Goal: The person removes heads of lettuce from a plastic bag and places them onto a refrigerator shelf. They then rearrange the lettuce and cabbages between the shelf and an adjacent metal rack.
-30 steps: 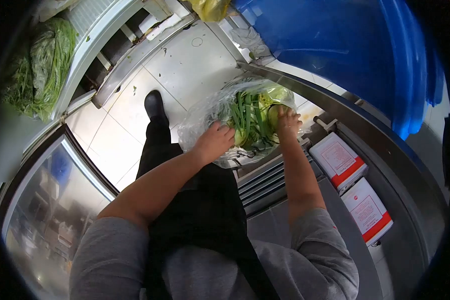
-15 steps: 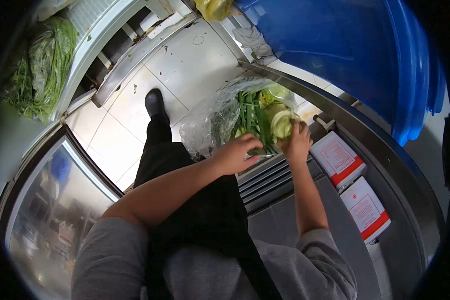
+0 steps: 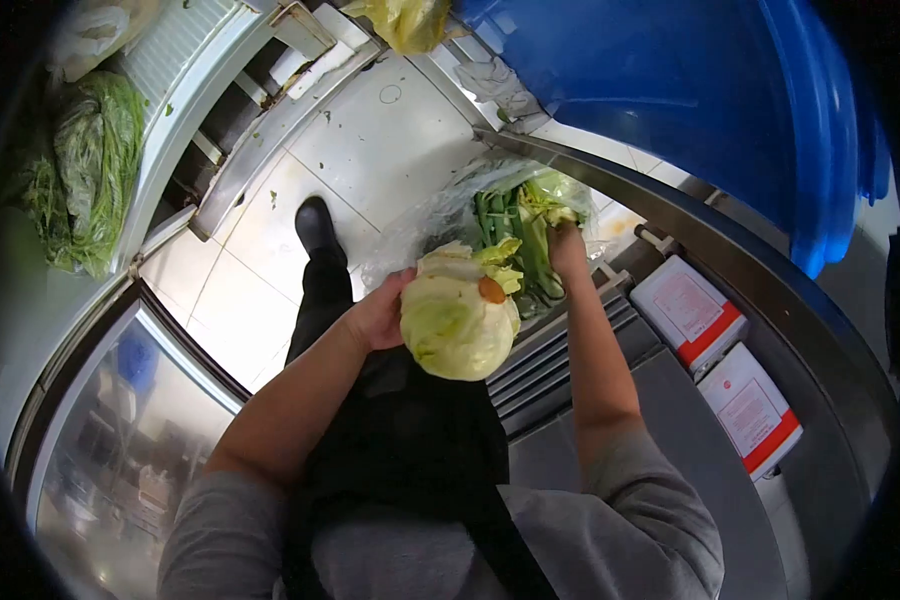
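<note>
My left hand [image 3: 378, 312] grips a pale green head of iceberg lettuce [image 3: 458, 325] from its left side, above my lap. The brown cut stem end of the lettuce faces up and to the right. Past it, a clear plastic bag [image 3: 410, 238] lies open, with long dark green stalks [image 3: 494, 215] and lighter leafy greens [image 3: 545, 200] inside. My right hand [image 3: 568, 252] reaches into the bag at its right side, touching the leafy greens. Its fingers are mostly hidden among them.
Two white-and-red tins [image 3: 688, 310] stand at the right beside a metal rail [image 3: 710, 225]. Large blue bins [image 3: 660, 100] fill the upper right. Bagged leafy herbs [image 3: 95, 160] lie upper left, above a glass lid [image 3: 130, 450]. Scraps dot the tiled floor [image 3: 380, 150].
The lettuce has come out of the bag, moving left and toward me, and is now in my left hand. My right hand has let go of it and moved deeper into the bag.
</note>
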`<state>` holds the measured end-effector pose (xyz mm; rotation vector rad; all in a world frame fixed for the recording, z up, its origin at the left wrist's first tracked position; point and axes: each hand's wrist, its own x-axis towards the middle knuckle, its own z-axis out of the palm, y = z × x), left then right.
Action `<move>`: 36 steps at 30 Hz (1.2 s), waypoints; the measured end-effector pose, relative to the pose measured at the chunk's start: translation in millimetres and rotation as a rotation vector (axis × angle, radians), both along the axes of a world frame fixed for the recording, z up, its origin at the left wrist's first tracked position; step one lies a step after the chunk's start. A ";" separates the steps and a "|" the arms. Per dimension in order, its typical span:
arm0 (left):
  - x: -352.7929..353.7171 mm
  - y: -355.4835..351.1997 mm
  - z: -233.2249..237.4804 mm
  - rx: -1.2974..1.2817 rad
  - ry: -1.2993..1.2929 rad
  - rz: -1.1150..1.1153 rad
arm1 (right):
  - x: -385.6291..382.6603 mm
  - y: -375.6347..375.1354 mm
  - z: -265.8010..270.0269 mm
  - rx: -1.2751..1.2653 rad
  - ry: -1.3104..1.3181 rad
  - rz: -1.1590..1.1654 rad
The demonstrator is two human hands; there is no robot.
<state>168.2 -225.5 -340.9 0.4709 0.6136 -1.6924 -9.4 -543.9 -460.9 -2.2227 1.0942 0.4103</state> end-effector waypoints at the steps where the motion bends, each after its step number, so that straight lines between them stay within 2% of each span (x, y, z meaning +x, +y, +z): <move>1: 0.3 12.6 -10.0 -0.134 0.071 0.094 | 8.8 -1.1 -24.7 -0.180 -0.045 0.020; 2: 2.5 25.7 -14.6 -0.266 0.142 0.189 | 24.6 -2.9 -39.3 -0.168 -0.056 0.017; 3: 10.4 35.8 -5.7 -0.032 0.104 0.121 | 40.8 -3.9 -50.4 -0.361 -0.124 0.024; 4: 12.7 45.7 0.4 -0.022 0.095 0.117 | 57.2 -1.3 -51.6 -0.557 -0.189 0.027; 5: 14.2 54.3 6.4 0.029 0.105 0.200 | 71.7 2.4 -51.7 -0.550 -0.195 0.017; 7: 24.1 71.0 19.0 0.048 0.036 0.266 | 108.8 10.7 -35.9 -0.364 0.156 -0.366; 8: 26.5 73.3 23.2 0.049 0.031 0.264 | 115.4 8.0 -38.3 -0.361 0.152 -0.370; 10: 32.0 78.2 32.5 -0.038 0.026 0.345 | 111.3 -6.4 -56.0 -0.267 0.343 -0.376; 11: 34.3 88.0 31.7 0.075 -0.018 0.256 | 101.5 -12.2 -60.2 -0.210 0.311 -0.315; 14: 30.2 107.9 24.4 0.097 -0.091 0.162 | 86.3 -10.4 -43.7 -0.143 0.454 -0.333; 15: 29.1 109.3 24.0 0.092 -0.089 0.161 | 86.9 -10.0 -38.6 -0.116 0.416 -0.370; 16: 30.5 106.9 26.8 0.115 -0.072 0.144 | 86.0 -11.7 -46.6 -0.120 0.416 -0.370; 18: 28.3 108.2 24.7 0.140 -0.060 0.132 | 89.3 -13.7 -68.0 -0.337 0.469 -0.326; 22: 20.2 115.3 17.9 0.162 -0.079 0.083 | 83.7 -19.6 -77.9 -0.357 0.381 -0.421; 24: 20.9 118.6 19.7 0.140 -0.074 0.082 | 59.4 -24.1 -88.9 -0.098 0.032 -0.503; 25: 21.0 121.1 18.4 0.143 -0.079 0.075 | 55.5 -19.3 -83.6 -0.104 0.029 -0.503; 27: 23.8 121.7 19.4 0.132 -0.090 0.068 | 43.6 -3.9 -62.9 -0.127 -0.341 -0.618; 28: 25.9 120.0 22.4 0.127 -0.106 0.079 | 45.0 3.3 -31.6 0.045 -0.408 -0.662; 29: 27.9 119.3 26.0 0.123 -0.125 0.095 | 34.7 4.9 -25.7 0.148 -0.497 -0.661; 31: 18.2 128.4 15.6 0.081 -0.070 0.145 | 14.6 11.8 8.7 0.165 -0.414 -0.607; 32: 17.7 132.8 15.9 0.046 -0.009 0.185 | 17.3 23.2 43.9 0.263 -0.397 -0.641; 33: 24.0 128.0 30.5 0.034 -0.037 0.199 | 2.6 24.3 54.9 0.275 -0.387 -0.548; 35: 40.7 105.5 67.3 0.055 -0.076 0.204 | -16.4 36.5 88.7 0.455 -0.369 -0.696; 36: 44.9 99.7 79.5 0.029 -0.117 0.216 | -41.7 36.1 85.6 0.451 -0.325 -0.695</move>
